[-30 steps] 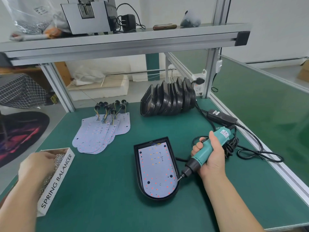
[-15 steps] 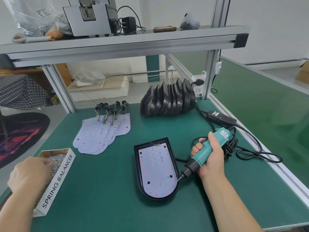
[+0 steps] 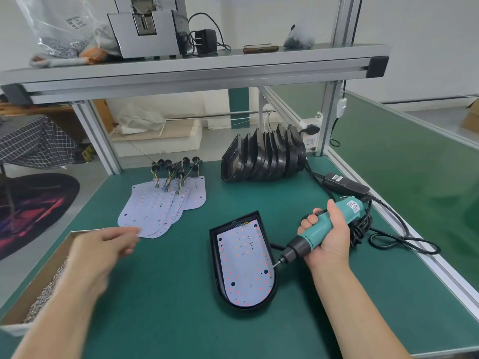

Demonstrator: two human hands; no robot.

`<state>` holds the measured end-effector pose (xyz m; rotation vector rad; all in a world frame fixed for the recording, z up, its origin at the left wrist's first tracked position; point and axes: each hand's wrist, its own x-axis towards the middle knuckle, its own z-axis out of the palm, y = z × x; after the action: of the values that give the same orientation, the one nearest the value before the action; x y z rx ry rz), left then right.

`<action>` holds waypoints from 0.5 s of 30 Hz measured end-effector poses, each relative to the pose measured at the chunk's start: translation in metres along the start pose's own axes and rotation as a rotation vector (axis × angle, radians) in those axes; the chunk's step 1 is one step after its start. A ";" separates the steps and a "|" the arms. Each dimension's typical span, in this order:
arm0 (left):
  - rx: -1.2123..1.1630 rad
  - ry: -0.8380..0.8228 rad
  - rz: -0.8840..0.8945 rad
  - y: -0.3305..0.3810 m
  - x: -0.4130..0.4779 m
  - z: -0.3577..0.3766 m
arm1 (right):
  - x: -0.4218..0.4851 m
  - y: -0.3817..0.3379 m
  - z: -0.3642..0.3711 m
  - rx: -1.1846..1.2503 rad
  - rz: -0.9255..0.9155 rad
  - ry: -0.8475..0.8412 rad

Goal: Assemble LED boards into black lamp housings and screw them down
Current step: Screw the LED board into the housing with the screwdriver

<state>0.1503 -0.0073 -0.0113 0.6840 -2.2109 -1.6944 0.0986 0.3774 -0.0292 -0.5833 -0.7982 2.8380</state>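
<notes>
we see two bare hands over one green work mat (image 3: 168,320). the right hand (image 3: 330,234) has its fingers wrapped tight round one teal electric screwdriver (image 3: 312,238), whose bit tip touches the right edge of one pale rounded led board (image 3: 243,263). that board lies flat inside one black lamp housing (image 3: 214,255) at the middle of the mat. the left hand (image 3: 103,250) hangs above the mat, between the housing and one open cardboard box of small metal screws (image 3: 39,288); it is blurred, so we cannot tell how its fingers lie or whether they hold anything. behind it lies one fanned pile of loose led boards with wired black plugs (image 3: 160,211), too overlapped to count. at the back stands one nested row of empty black housings (image 3: 261,161), about eight. one black power adapter (image 3: 344,185) lies right of them.
</notes>
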 end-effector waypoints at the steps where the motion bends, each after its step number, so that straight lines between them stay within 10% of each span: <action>1: -0.174 -0.132 -0.057 0.012 -0.018 0.022 | -0.003 0.000 0.006 0.015 0.000 -0.001; 7: -0.684 -0.515 -0.383 0.047 -0.100 0.112 | -0.021 -0.003 0.045 0.053 -0.085 -0.027; 15: -0.865 -0.606 -0.555 0.054 -0.127 0.135 | -0.047 -0.009 0.075 0.009 -0.331 -0.084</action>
<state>0.1820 0.1815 0.0115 0.6066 -1.3009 -3.1558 0.1122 0.3385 0.0500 -0.2985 -0.8100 2.5735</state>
